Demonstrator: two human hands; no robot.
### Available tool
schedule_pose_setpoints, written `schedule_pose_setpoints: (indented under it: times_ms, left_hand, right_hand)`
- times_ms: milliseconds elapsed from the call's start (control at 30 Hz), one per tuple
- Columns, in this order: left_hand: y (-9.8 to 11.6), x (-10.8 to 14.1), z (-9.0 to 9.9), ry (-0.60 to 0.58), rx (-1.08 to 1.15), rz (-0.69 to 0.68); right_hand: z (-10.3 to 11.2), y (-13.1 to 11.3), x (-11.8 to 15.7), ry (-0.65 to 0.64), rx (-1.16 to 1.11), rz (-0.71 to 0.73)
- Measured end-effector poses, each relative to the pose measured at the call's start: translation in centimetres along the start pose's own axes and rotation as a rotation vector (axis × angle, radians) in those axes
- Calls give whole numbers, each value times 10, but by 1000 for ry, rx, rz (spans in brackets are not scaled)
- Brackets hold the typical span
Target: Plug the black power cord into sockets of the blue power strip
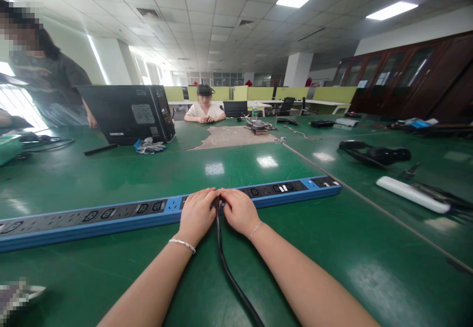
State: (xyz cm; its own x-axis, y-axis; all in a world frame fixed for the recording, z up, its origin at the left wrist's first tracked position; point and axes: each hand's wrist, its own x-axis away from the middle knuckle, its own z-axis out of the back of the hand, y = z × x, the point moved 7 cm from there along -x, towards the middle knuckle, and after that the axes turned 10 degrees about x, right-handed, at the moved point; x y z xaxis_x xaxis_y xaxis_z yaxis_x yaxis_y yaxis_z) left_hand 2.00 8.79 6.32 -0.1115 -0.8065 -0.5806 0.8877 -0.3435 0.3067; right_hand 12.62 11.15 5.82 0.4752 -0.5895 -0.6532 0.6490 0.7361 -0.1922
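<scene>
A long blue power strip [140, 223] with black socket modules lies across the green table. My left hand [197, 212] and my right hand [241, 210] meet at its middle, fingers curled together round a black plug [217, 202]. From that plug a thick black power cord [229, 273] runs down toward me between my forearms. Both hands rest on or just over the strip and cover the sockets beneath. Whether the plug sits in a socket is hidden by my fingers.
Beyond the strip stand a black computer monitor [121, 113] and crumpled gloves [149, 146]. A white bar-shaped thing [412, 194] and black gear [375, 153] lie at right. One person [205, 110] sits across the table; another person [48, 81] stands at far left.
</scene>
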Motion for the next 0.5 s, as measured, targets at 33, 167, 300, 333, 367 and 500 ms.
schedule_pose_setpoints:
  times_ms: [33, 167, 300, 333, 367, 500]
  left_hand:
    - [0, 0, 0, -3, -4, 7]
    - [1, 0, 0, -20, -8, 26]
    - [2, 1, 0, -14, -3, 1]
    - [2, 1, 0, -12, -1, -10]
    - [2, 2, 0, -12, 2, -18]
    - [1, 1, 0, -19, 11, -18]
  right_hand:
    - [0, 0, 0, -1, 9, -5]
    - [-2, 1, 0, -6, 26, -12]
    - [-2, 2, 0, -7, 24, -13]
    - [-2, 2, 0, -10, 24, -17]
    - [-3, 3, 0, -18, 27, -22]
    - [-2, 8, 2, -49, 137, -104]
